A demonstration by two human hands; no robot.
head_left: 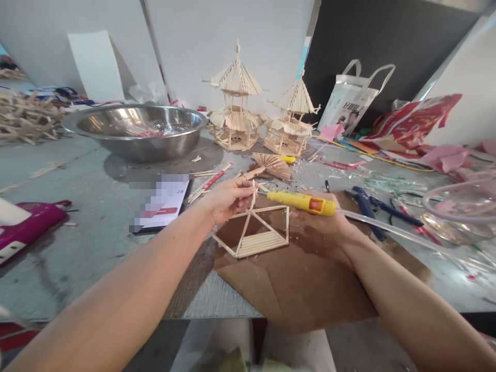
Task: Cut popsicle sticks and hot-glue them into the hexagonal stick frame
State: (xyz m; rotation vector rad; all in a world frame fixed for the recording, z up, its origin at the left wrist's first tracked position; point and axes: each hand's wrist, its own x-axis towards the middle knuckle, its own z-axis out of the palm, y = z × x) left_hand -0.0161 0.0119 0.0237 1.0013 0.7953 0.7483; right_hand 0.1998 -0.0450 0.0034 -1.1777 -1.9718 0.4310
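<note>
At the middle of the bench's [96,258] near edge, over a brown sheet [302,294] that overhangs it, our left hand [232,199] pinches a short stick [253,199] rising from the peak of the stick frame [261,244], while our right hand [321,219] grips a yellow glue gun [300,201], nozzle pointed left beside that stick. Our forearms slant inward across that edge, bare brown sheet between them, a phone [165,204] beside the left and blue-handled pliers [366,212] beyond the right wrist.
</note>
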